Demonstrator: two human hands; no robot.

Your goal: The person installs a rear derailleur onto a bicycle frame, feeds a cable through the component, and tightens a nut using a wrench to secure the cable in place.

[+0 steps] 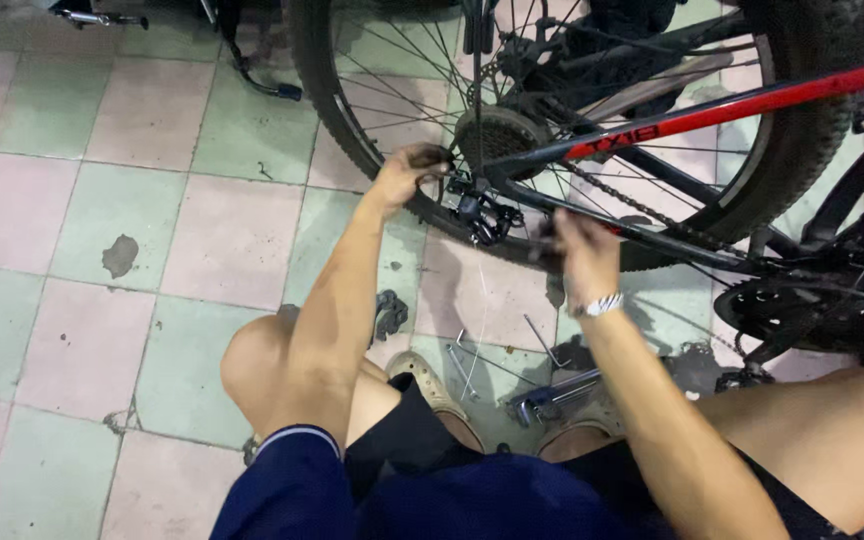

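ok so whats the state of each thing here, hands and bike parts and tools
left hand: closed at the rear axle
right hand: closed, blurred, under the chainstay
rear derailleur: mounted on the bike
chain: on the cassette
hex keys: lying loose on the tiled floor

the floor [82,210] is a checker of pale green and pale pink tiles, with a dark grey stain on 1 green tile at the left. the bicycle frame [752,105] at the far right is black with a red tube. the tyre [802,130] is black with a knobby tread, the spokes thin and silver-grey. the derailleur [482,215] is black. the watch [597,305] is silver. the sleeve [287,480] is navy with a thin white line at its edge, the shorts [422,440] black, the shoe [432,385] beige.
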